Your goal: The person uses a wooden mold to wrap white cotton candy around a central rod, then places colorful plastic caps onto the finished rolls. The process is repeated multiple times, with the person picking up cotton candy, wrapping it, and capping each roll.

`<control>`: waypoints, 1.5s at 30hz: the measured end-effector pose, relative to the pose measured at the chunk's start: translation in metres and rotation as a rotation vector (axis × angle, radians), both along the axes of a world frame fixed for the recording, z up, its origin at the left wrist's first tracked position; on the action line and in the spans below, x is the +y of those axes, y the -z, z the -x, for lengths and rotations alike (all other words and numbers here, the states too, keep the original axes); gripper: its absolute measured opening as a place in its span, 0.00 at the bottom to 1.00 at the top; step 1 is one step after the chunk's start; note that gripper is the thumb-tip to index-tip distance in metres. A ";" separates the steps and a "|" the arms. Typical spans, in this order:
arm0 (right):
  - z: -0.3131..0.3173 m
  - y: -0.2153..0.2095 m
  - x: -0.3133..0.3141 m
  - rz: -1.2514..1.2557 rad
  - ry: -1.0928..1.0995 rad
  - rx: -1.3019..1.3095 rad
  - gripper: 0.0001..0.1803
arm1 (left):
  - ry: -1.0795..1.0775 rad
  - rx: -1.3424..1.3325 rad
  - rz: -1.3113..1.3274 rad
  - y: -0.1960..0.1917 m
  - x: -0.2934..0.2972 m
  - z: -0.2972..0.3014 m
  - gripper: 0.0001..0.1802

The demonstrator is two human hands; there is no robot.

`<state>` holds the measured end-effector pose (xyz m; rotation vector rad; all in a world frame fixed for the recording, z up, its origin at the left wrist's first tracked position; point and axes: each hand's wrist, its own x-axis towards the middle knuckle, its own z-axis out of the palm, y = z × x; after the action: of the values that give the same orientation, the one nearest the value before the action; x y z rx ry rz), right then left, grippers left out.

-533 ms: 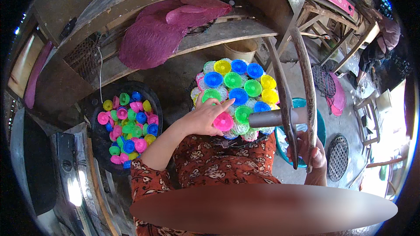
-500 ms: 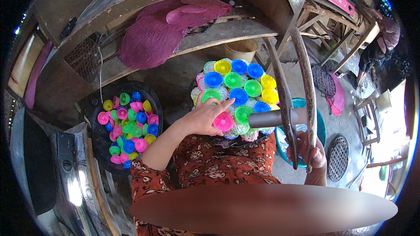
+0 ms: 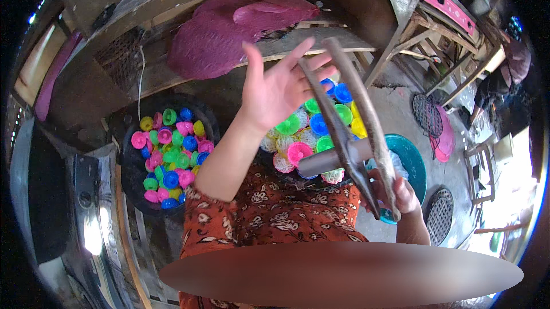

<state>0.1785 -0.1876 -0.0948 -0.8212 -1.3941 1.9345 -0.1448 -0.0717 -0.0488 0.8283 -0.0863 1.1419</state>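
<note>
My left hand (image 3: 275, 94) is raised with the palm showing and the fingers spread. Its fingertips reach behind the far ends of a press (image 3: 366, 117), which has two long wooden handles and a grey cylinder across them. Whether they touch the wood I cannot tell. Wrapped round the handles' near ends is my right hand (image 3: 408, 197). Below the press, small coloured plastic cups sit among white stringy nests; a pink cup (image 3: 299, 152) and a green cup (image 3: 288, 126) show clearly. My left hand and the handles hide part of this pile.
To the left stands a black basin (image 3: 213, 123) heaped with loose coloured cups. A teal tub (image 3: 413, 166) is by my right hand. Dark red sheeting (image 3: 209, 42) lies on a wooden shelf ahead. At the far right are a person (image 3: 495, 85) and a small wooden stool (image 3: 480, 174).
My left hand has left the pink cup and risen to the far ends of the handles, opening its fingers. The press has tilted to the left in my right hand.
</note>
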 end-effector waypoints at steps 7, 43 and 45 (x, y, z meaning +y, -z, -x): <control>0.035 -0.027 0.014 0.089 -0.256 -0.091 0.46 | 0.020 -0.262 -0.029 -0.024 0.003 0.010 0.46; -0.008 -0.018 -0.006 0.004 0.080 0.006 0.49 | -0.565 1.667 -0.885 0.113 -0.055 0.015 0.57; -0.011 -0.016 -0.005 0.009 0.078 0.033 0.48 | -0.536 1.715 -0.883 0.108 -0.053 0.013 0.58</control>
<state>0.1894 -0.1929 -0.0791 -0.8322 -1.3154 1.8876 -0.1575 -0.1243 -0.1571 2.4740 1.1815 0.4671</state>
